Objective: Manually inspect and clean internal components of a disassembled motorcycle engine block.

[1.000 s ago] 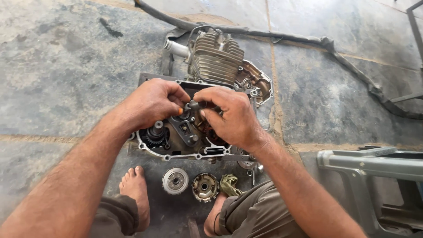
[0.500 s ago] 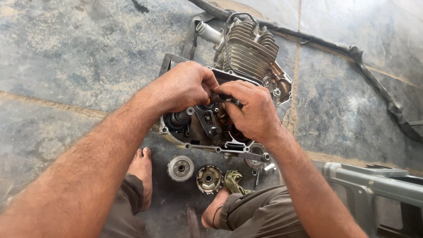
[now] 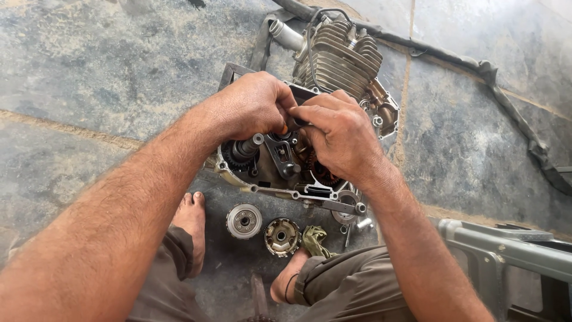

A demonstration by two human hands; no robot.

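The grimy grey metal motorcycle engine (image 3: 310, 143) lies on its side on the stone floor, its side cover off and the opened crankcase facing up. The finned cylinder block (image 3: 339, 56) points away towards the top, with a pale stubby pipe (image 3: 286, 34) jutting from its left. Inside the open case I can see a steel shaft (image 3: 245, 147) standing up at the left, a dark lever-shaped bracket (image 3: 281, 156) in the middle, and the edge of a reddish-brown toothed gear (image 3: 322, 173) at the right. A silvery gasket rim with bolt holes runs along the near edge (image 3: 280, 192). The upper middle of the case is hidden under fingers.
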